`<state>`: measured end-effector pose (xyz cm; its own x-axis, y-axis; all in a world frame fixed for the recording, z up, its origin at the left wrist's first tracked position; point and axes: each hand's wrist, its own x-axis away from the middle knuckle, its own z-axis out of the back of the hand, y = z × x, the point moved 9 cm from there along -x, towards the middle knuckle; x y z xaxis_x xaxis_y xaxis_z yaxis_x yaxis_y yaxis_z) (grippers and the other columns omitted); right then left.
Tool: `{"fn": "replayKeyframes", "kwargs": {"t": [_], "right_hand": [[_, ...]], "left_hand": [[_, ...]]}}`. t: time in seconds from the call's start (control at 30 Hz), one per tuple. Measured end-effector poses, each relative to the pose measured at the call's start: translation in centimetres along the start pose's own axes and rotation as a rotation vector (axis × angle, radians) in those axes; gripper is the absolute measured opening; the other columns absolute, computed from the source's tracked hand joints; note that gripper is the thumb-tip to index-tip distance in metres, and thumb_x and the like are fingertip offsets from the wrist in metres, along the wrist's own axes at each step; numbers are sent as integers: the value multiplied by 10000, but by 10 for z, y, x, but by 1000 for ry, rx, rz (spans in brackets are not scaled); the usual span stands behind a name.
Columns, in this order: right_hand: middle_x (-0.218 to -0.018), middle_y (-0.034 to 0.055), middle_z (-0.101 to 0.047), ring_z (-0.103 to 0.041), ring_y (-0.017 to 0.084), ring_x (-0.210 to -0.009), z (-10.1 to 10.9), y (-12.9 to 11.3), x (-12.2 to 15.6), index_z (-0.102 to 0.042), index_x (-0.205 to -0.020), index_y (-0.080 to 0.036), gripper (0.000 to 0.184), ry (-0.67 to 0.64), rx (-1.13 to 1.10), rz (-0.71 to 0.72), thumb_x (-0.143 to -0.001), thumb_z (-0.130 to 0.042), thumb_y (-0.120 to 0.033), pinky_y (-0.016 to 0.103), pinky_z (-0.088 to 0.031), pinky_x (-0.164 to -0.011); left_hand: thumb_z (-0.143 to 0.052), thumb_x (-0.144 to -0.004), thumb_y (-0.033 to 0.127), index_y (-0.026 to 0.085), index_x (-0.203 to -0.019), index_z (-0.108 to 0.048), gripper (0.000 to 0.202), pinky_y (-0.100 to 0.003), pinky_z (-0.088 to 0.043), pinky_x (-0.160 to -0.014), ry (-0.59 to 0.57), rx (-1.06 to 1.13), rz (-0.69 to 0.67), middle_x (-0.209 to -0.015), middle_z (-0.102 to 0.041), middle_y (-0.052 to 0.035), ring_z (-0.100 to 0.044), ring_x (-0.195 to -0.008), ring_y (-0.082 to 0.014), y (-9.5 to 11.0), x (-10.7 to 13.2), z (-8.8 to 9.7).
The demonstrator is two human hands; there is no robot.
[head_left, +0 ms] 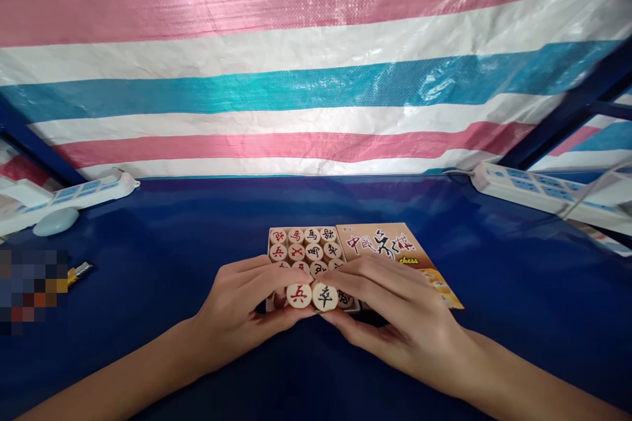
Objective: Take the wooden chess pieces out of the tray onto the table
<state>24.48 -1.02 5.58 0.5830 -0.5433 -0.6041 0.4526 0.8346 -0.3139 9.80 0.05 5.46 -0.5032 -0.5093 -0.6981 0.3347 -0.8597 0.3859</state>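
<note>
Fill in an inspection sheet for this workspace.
Surface: glossy dark blue tabletop.
Chess things: open box of round pieces, with a printed cover beside it; a red-marked piece and a black-marked piece held side by side at its near edge.
Clutter: pale mouse-shaped object and yellow item, partly pixelated, at left.
Left hand: grips the red-marked piece.
Right hand: grips the black-marked piece.
Cables: cord at the right power strip; left power strip, cord unclear.
Surroundings: striped sheet behind, dark blue frame.
</note>
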Motion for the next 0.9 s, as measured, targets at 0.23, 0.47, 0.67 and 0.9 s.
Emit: {"fn": "replayKeyframes", "kwargs": {"t": [0.23, 0.47, 0.67, 0.9], "right_hand": [[-966, 41, -664, -633, 157, -885, 1, 0, 1, -599, -1283, -191, 413, 8, 8, -6, -880, -684, -159, 324, -523, -783], [-994, 47, -673, -636, 157, -930, 6, 4, 1, -625, -1239, -176, 366, 64, 58, -20, -879, -692, -184, 320, -525, -851], [-979, 36, -668, -624, 141, -908, 7, 3, -2, -625, -1240, -171, 370, 70, 39, -24, -876, -693, -175, 301, -520, -815], [-978, 31, -669, -625, 140, -912, 6, 4, 0, -622, -1247, -180, 377, 59, 52, -34, -878, -694, -187, 307, -517, -844]], "left_hand": [[-763, -838, 182, 141, -1094, -665, 276, -162, -482, -637, -31, -22, 22, -844, -724, 20, -562, -630, -56, -2, -1, -2], [-712, -848, 133, 140, -1175, -656, 332, -184, -496, -673, -41, -37, 28, -791, -687, 7, -567, -643, -69, -3, 2, -3], [-668, -839, 80, 129, -1231, -634, 397, -214, -500, -675, -20, -28, -3, -820, -683, -9, -576, -691, -87, 2, -1, -1], [-655, -848, 76, 121, -1252, -626, 408, -204, -504, -710, -22, -38, -3, -840, -676, -17, -586, -724, -85, 2, 1, 0]]}}
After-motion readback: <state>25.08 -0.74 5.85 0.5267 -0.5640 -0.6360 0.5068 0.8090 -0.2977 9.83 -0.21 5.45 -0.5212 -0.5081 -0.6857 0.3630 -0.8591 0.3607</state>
